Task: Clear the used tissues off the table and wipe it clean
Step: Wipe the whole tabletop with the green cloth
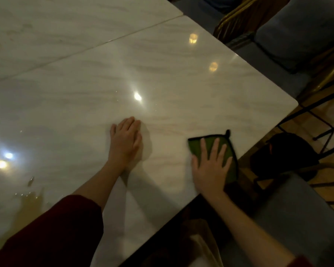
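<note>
A glossy, pale marble-patterned table (162,74) reflects ceiling lights. A green cloth (195,148) with black edging lies at the table's edge, pressed flat under the right hand (210,170), whose fingers are spread and straight. Left of the cloth, the left hand (124,141) rests palm-down on the table, fingers together. Far left of the cloth, a wet smear (29,201) glistens. Beyond the cloth, off the table, sits a black bag (283,153).

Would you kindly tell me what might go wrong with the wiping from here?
The cloth under the right hand hangs partly over the edge of the table, so a further stroke that way might let it slip off. The wet patch lies close to the dark red sleeve, which might drag through it.
</note>
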